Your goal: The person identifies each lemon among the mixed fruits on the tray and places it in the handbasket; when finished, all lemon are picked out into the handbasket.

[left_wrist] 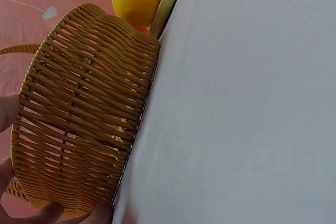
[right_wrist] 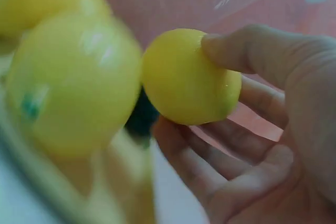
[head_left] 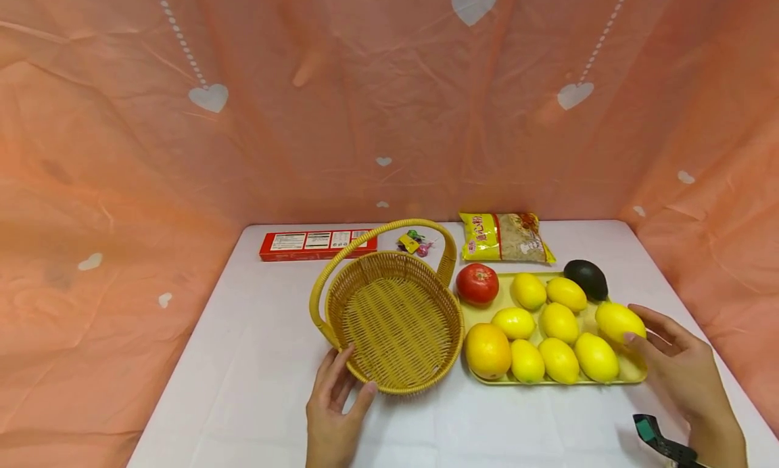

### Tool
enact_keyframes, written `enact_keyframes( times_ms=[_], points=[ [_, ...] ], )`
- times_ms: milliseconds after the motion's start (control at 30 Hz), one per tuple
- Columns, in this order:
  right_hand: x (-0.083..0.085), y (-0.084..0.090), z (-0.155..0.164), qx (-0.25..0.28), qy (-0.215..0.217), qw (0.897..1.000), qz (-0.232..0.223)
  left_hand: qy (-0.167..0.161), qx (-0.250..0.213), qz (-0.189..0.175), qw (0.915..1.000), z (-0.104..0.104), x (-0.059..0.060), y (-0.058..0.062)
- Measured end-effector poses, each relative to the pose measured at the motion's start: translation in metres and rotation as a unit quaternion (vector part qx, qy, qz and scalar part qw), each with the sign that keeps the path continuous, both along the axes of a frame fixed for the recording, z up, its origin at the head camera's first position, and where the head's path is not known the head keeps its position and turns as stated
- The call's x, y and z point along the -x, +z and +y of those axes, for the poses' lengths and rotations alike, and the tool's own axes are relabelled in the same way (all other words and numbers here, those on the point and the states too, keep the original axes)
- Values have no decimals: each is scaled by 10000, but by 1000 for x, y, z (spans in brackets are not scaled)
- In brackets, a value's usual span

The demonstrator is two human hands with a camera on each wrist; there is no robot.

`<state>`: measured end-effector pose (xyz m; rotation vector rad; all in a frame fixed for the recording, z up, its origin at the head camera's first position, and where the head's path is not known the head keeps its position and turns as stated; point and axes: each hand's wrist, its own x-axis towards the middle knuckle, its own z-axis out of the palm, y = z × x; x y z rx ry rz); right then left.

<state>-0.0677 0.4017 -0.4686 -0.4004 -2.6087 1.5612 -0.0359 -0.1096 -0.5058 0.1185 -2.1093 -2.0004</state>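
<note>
Lemon (head_left: 618, 321), one, pinched by right hand (head_left: 688, 368); from afar I count seven loose lemons (head_left: 560, 322) and one orange (head_left: 488, 351) on one tray (head_left: 634, 369) left of those fingertips, left hand (head_left: 337, 408) gripping one wicker basket (head_left: 395, 333).

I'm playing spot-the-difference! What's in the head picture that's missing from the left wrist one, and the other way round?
Only head: the right hand holding a lemon, the avocado, macaroni bag and red box.
Only left wrist: close-up gaps in the near side of the wicker basket.
Both: that basket, left hand, orange and tray.
</note>
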Motion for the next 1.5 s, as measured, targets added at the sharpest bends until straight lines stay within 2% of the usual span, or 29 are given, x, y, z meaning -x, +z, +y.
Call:
enact_keyframes(
  times_ms=[67, 133, 200, 300, 433, 533, 667, 967, 1033, 1133, 1267, 1500],
  points=[
    [1, 8, -3, -143, 231, 9989, 383, 18, 4, 11, 10000, 0, 0, 0],
    [4, 19, -10, -160, 674, 9938, 876, 22, 17, 23, 10000, 1, 0, 0],
    [9, 34, -19, 0, 1215, 9829, 1384, 3, 26, 27, 10000, 1, -1, -1],
    [19, 60, -38, 46, 2057, 9595, 1924, -11, 20, 22, 10000, 2, -1, -1],
    [33, 90, -65, 137, 2999, 9332, 1978, -5, -3, 17, 10000, 2, -2, 0],
    [44, 99, -88, 255, 3486, 9190, 1826, -47, -6, 31, 10000, 2, -2, 0],
    [56, 92, -121, 289, 3921, 9044, 1657, -119, 86, 29, 9999, 2, 0, -1],
    [72, 60, -196, 888, 5103, 8475, 1157, -107, 266, 5, 9996, 3, -2, 0],
    [71, 56, -208, 891, 5258, 8390, 1078, -95, 257, 2, 9996, 4, -2, 0],
    [70, 52, -223, 780, 5382, 8334, 986, -81, 271, 53, 9996, 4, -2, 1],
    [65, 47, -239, 437, 5389, 8361, 929, -73, 288, 130, 9995, 5, -2, 1],
    [57, 38, -268, -557, 5309, 8350, 1333, -88, 316, -81, 9994, 4, -3, 0]
  ],
)
